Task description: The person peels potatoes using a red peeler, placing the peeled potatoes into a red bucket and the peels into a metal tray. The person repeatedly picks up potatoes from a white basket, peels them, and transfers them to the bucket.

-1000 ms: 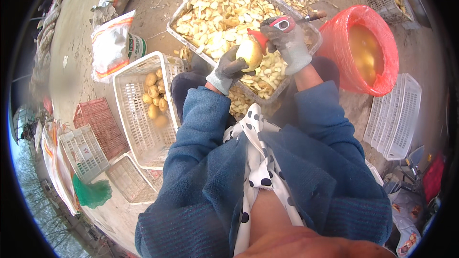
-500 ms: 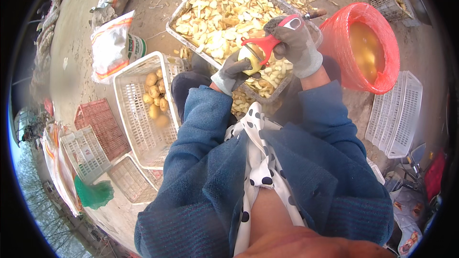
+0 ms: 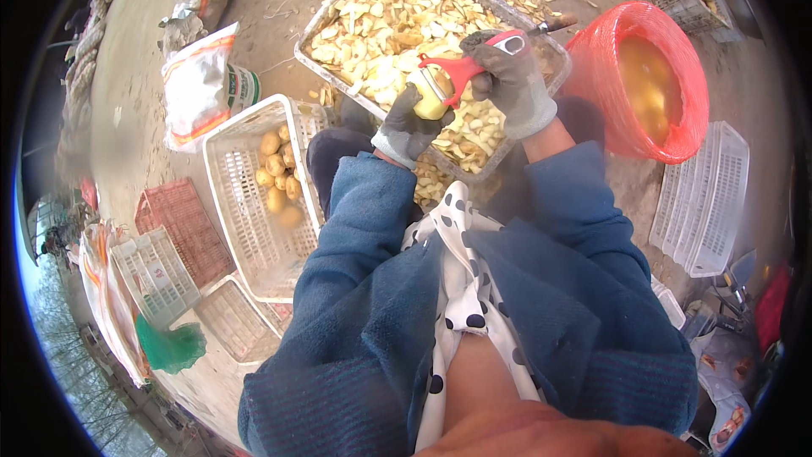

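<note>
Grey-gloved left hand fingers wrap tight round yellow potato. Right hand grips red peeler, blade on potato. Both over near edge of metal tray full of peels. White basket at left, red bucket at right.

Bare dirt ground carries everything. On it sit a metal tray of peelings, a white crate of potatoes, a red tub of yellowish water, a red crate, empty white crates and a printed sack.
</note>
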Tool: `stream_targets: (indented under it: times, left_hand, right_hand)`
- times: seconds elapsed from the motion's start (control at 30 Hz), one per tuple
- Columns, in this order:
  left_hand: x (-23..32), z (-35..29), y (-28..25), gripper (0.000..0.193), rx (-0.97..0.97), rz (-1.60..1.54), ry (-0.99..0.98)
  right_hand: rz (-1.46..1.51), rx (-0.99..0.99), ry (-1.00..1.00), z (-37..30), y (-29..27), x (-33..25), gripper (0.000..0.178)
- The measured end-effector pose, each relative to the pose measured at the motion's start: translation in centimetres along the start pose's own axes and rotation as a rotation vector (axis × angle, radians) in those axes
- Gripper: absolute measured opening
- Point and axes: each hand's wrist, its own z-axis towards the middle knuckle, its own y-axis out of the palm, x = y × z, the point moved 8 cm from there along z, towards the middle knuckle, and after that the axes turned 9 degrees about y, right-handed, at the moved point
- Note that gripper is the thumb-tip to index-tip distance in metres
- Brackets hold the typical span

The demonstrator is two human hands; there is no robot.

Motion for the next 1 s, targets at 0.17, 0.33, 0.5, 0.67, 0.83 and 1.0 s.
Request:
stream_targets:
  times: [0.17,0.33,0.5,0.67,0.83,1.0]
  left_hand:
    - [0.0,-0.5,0.5,0.044,-0.155,0.256,0.042]
    - [0.3,-0.4,2.0,0.051,-0.255,0.292,0.092]
    - [-0.1,0.1,0.2,0.057,-0.078,0.446,0.130]
    - [0.3,0.2,-1.1,0.057,-0.102,0.301,0.084]
    - [-0.2,-0.8,3.7,0.064,-0.159,0.357,0.096]
    - [-1.0,-0.6,1.3,0.077,-0.212,0.526,-0.061]
  right_hand:
    - [0.009,0.019,0.071,1.8,-2.0,1.0,0.011]
    - [-0.247,0.334,-0.042,0.2,-4.1,-1.9,0.016]
    - [0.096,-0.056,-0.055,-0.2,-1.2,-0.3,0.014]
    - [0.083,-0.160,0.002,0.7,-0.9,0.7,0.012]
    - [-0.164,0.154,-0.185,0.7,-4.6,-1.3,0.012]
    - [-0.999,0.189,-0.534,-1.3,-2.5,-4.2,0.008]
